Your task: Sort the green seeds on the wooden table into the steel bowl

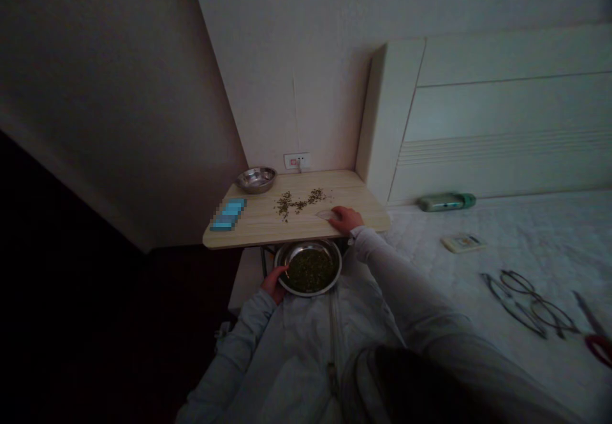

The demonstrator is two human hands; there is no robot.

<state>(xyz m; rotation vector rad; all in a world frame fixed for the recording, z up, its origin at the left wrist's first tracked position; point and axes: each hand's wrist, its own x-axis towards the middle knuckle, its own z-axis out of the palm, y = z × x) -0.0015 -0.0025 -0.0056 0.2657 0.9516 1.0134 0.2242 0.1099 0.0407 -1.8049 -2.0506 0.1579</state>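
My left hand (275,285) grips the left rim of a round steel bowl (337,270), with the thumb over the edge. The bowl is held in my lap, just below the front edge of the small wooden table (253,229). Small green grains (310,271) that look like mung beans fill its bottom. My right hand (347,219) is on the tabletop near its front right, fingers closed on a thin clear flat piece (326,214) with a curved edge, like a protractor. More loose green grains (299,206) lie scattered beyond it and to its left.
A second steel bowl (257,182) stands at the table's back left, behind a blurred blue-screened phone (229,214). On the bed at right lie a green case (447,202), a pale remote-like object (463,242), glasses (530,303) and red-handled scissors (598,349). A wall socket (297,160) is behind.
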